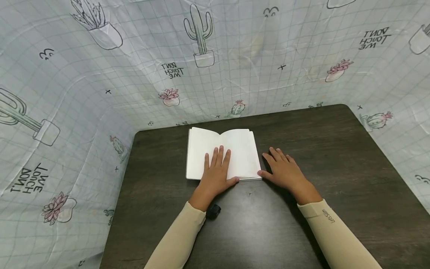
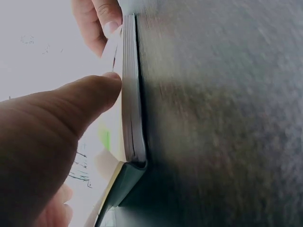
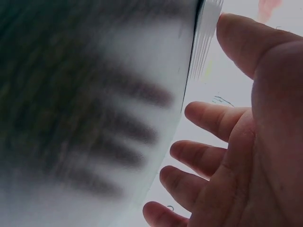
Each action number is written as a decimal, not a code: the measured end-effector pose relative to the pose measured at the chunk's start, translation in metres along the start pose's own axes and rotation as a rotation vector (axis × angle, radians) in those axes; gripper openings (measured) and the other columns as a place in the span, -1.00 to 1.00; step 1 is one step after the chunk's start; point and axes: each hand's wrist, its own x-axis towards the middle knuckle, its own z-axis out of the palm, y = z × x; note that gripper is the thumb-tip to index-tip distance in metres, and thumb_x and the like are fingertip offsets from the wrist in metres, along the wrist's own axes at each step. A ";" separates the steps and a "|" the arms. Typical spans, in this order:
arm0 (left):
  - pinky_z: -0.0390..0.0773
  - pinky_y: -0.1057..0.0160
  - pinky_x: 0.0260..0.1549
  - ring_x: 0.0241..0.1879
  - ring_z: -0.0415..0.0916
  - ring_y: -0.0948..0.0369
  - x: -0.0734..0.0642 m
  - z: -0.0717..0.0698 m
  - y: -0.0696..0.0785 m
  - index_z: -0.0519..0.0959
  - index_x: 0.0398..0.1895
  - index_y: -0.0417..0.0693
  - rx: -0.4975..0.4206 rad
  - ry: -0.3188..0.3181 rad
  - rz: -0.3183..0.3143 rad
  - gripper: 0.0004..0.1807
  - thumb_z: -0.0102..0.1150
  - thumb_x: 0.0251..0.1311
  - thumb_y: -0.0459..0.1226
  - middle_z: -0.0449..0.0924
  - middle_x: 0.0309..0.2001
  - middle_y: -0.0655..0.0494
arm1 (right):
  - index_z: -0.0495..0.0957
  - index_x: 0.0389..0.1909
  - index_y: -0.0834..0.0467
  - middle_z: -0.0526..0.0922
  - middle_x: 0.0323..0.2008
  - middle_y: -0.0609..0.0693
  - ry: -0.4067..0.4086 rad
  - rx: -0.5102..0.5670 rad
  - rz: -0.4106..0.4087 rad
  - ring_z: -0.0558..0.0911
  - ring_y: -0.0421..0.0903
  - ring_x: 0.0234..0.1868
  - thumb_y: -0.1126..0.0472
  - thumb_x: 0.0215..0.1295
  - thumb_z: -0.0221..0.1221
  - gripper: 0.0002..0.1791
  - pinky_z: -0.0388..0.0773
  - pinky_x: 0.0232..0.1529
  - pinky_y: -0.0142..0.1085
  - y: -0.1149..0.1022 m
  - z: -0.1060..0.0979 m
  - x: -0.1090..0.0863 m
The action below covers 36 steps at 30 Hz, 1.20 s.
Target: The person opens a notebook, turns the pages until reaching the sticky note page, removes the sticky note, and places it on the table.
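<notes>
A book [image 1: 240, 151] with blank white pages lies spread on the dark table. My left hand [image 1: 215, 177] rests flat over its middle, fingers extended toward the top and thumb out along the bottom edge. In the left wrist view that thumb [image 2: 90, 97] lies by the page block [image 2: 130, 90]. My right hand [image 1: 285, 172] is just right of the book, its thumb at the lower right corner. Its other fingers [image 3: 208, 118] are spread and hold nothing; they are over or on the tabletop, and I cannot tell whether they touch it.
The dark wood table [image 1: 336, 157] extends to both sides of the book. A small black object [image 1: 213, 212] shows beside the left wrist. Behind and around the table hangs a pale gridded curtain [image 1: 235, 48] printed with cacti.
</notes>
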 end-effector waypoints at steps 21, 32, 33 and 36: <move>-0.30 -0.27 0.66 0.77 -0.42 -0.03 -0.013 -0.006 -0.010 -0.22 0.81 -0.03 -0.028 0.112 -0.020 0.20 0.26 0.45 0.26 -0.36 0.79 -0.10 | 0.20 0.70 0.19 0.02 0.71 0.36 -0.004 -0.013 -0.005 0.03 0.41 0.69 -0.33 0.55 0.18 -0.04 0.02 0.57 0.44 -0.002 0.000 0.000; -0.29 -0.29 0.65 0.77 -0.42 -0.05 -0.022 -0.004 -0.020 -0.27 0.81 -0.05 -0.057 0.196 -0.068 0.28 0.45 0.37 0.07 -0.35 0.79 -0.10 | 0.15 0.72 0.18 -0.03 0.72 0.34 -0.028 0.002 -0.003 -0.02 0.40 0.71 -0.37 0.55 0.15 -0.01 -0.03 0.58 0.44 0.001 0.002 0.003; -0.30 -0.29 0.65 0.77 -0.43 -0.05 -0.023 -0.004 -0.021 -0.29 0.81 -0.05 -0.063 0.197 -0.075 0.30 0.47 0.36 0.06 -0.36 0.79 -0.09 | 0.15 0.72 0.18 -0.03 0.72 0.35 -0.028 0.001 -0.003 -0.02 0.40 0.71 -0.37 0.55 0.15 0.00 -0.03 0.58 0.44 0.002 0.002 0.003; -0.32 -0.29 0.65 0.77 -0.45 -0.04 -0.025 -0.003 -0.024 -0.31 0.81 -0.05 -0.093 0.210 -0.094 0.34 0.51 0.32 0.05 -0.37 0.79 -0.10 | 0.15 0.72 0.19 -0.03 0.72 0.36 -0.022 -0.005 -0.009 -0.01 0.41 0.70 -0.37 0.55 0.15 0.00 -0.02 0.57 0.45 0.003 0.003 0.003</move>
